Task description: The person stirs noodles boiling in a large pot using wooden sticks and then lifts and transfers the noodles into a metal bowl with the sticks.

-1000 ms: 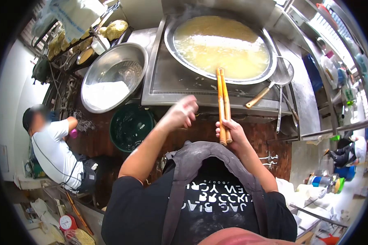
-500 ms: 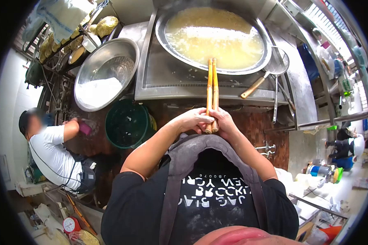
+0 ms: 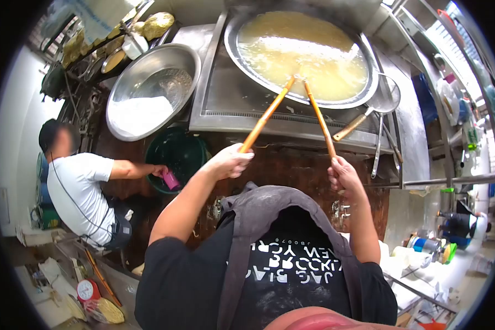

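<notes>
My left hand (image 3: 231, 162) is wrapped round the near end of one long bamboo stick (image 3: 268, 118). A second bamboo stick (image 3: 320, 121) is gripped in my right hand (image 3: 345, 175). The sticks lean toward each other, their far tips close together in the cloudy yellowish liquid (image 3: 305, 49) that fills a large round pan (image 3: 237, 60). Steam and glare blur what floats in it. The pan is set into a steel stove top (image 3: 220, 99) in front of me.
A steel basin (image 3: 115, 104) with white contents stands left of the stove. At my left, a co-worker (image 3: 82, 181) holds a pink cup (image 3: 171, 180) over a green bucket (image 3: 176, 154). A wooden-handled strainer (image 3: 384, 99) lies right of the pan, before metal shelving (image 3: 448, 154).
My hands have moved apart, so the sticks that lay side by side now spread into a V. The co-worker's arm has reached out over the green bucket with the pink cup.
</notes>
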`<action>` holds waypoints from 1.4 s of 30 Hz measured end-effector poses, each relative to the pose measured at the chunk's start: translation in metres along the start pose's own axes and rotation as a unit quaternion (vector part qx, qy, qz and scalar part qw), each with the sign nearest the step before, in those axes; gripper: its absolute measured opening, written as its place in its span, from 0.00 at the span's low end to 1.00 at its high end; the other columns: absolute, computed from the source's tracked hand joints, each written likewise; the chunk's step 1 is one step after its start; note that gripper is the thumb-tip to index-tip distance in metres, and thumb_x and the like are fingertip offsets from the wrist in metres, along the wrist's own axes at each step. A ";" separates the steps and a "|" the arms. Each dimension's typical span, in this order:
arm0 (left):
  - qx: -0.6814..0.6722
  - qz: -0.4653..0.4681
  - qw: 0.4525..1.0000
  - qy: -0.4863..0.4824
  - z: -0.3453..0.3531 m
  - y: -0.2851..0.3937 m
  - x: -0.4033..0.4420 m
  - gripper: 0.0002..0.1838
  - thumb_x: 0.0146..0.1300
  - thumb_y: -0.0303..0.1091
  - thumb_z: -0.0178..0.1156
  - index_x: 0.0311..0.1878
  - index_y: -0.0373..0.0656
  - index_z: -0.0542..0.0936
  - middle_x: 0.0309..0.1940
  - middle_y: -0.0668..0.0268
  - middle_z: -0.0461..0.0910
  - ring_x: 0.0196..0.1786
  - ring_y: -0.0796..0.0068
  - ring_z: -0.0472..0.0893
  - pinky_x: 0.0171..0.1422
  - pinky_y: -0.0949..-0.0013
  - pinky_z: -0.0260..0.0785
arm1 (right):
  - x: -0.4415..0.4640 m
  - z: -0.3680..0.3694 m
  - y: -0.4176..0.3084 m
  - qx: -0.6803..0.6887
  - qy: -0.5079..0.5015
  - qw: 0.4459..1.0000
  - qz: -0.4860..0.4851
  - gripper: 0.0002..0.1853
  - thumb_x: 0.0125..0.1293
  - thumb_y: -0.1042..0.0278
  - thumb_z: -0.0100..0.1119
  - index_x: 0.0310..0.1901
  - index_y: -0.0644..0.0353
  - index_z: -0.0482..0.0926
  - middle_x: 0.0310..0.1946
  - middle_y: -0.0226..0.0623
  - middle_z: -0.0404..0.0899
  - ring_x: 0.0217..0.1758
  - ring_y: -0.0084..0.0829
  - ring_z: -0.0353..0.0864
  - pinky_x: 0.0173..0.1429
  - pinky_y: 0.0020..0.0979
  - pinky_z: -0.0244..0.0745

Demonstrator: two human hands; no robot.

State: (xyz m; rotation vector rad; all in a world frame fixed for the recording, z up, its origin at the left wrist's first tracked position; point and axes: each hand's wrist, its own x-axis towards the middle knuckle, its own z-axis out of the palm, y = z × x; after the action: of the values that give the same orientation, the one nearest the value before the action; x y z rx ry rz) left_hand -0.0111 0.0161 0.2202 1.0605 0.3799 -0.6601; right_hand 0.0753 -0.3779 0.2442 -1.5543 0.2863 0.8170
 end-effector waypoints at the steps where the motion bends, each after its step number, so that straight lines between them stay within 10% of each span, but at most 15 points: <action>1: 0.045 -0.013 0.999 0.004 -0.009 0.012 -0.020 0.13 0.70 0.34 0.66 0.50 0.49 0.71 0.21 0.77 0.66 0.14 0.86 0.60 0.17 0.76 0.52 | -0.016 -0.008 -0.013 -0.114 0.032 0.993 0.006 0.10 0.80 0.58 0.55 0.54 0.51 0.70 0.24 0.23 0.69 0.17 0.18 0.66 0.18 0.26 0.63; 3: 0.244 -0.026 0.959 0.141 -0.021 0.038 -0.069 0.14 0.69 0.35 0.67 0.52 0.46 0.74 0.23 0.76 0.67 0.18 0.84 0.64 0.19 0.75 0.55 | -0.020 -0.058 -0.005 -0.319 0.079 0.943 -0.044 0.18 0.77 0.59 0.58 0.63 0.53 0.71 0.26 0.26 0.72 0.20 0.23 0.71 0.23 0.32 0.70; 6: 0.403 0.067 0.892 0.192 -0.069 0.068 -0.136 0.22 0.68 0.34 0.67 0.62 0.43 0.75 0.27 0.72 0.74 0.24 0.82 0.73 0.28 0.73 0.66 | -0.072 -0.100 -0.047 -0.572 0.211 0.790 -0.062 0.27 0.72 0.62 0.62 0.71 0.51 0.72 0.55 0.51 0.85 0.58 0.50 0.84 0.63 0.46 0.77; 9: 0.440 0.052 0.867 0.227 -0.079 0.108 -0.180 0.28 0.66 0.30 0.67 0.68 0.39 0.73 0.43 0.58 0.84 0.41 0.71 0.84 0.51 0.68 0.75 | -0.138 -0.119 -0.109 -0.589 0.233 0.773 -0.040 0.25 0.70 0.65 0.63 0.69 0.50 0.76 0.56 0.49 0.84 0.59 0.46 0.84 0.64 0.43 0.76; 11: 0.587 0.097 0.754 0.279 -0.087 0.129 -0.180 0.28 0.66 0.31 0.66 0.69 0.38 0.74 0.56 0.42 0.82 0.62 0.45 0.80 0.70 0.60 0.68 | -0.172 -0.116 -0.146 -0.599 0.262 0.756 0.013 0.25 0.70 0.67 0.62 0.69 0.51 0.77 0.56 0.50 0.84 0.58 0.49 0.84 0.64 0.41 0.76; 19: 0.704 0.112 0.655 0.252 -0.128 0.167 -0.002 0.21 0.72 0.34 0.55 0.65 0.42 0.70 0.39 0.44 0.85 0.45 0.39 0.84 0.52 0.43 0.74 | -0.130 -0.064 -0.196 -0.734 0.325 0.594 0.057 0.27 0.69 0.66 0.62 0.70 0.47 0.75 0.52 0.51 0.84 0.56 0.53 0.82 0.61 0.51 0.76; 27: 0.742 0.090 0.645 0.157 -0.097 0.190 0.173 0.16 0.76 0.36 0.39 0.57 0.40 0.72 0.36 0.45 0.85 0.41 0.41 0.85 0.48 0.43 0.77 | 0.130 -0.127 -0.175 -0.692 0.284 0.661 0.057 0.21 0.80 0.55 0.39 0.57 0.53 0.81 0.47 0.47 0.87 0.51 0.51 0.87 0.55 0.52 0.80; 42: 0.724 0.074 0.672 0.140 -0.011 0.256 0.407 0.16 0.72 0.33 0.44 0.57 0.39 0.74 0.45 0.42 0.85 0.49 0.40 0.84 0.54 0.46 0.75 | 0.409 -0.182 -0.220 -0.619 0.251 0.724 -0.173 0.15 0.73 0.66 0.43 0.52 0.63 0.77 0.39 0.57 0.86 0.45 0.57 0.86 0.52 0.54 0.79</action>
State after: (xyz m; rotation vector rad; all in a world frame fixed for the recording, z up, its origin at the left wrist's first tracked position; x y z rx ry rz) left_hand 0.4635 -0.0185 0.1504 2.7274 -0.0810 -0.5842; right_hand 0.5637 -0.3970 0.1417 -2.9917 -0.2715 0.1696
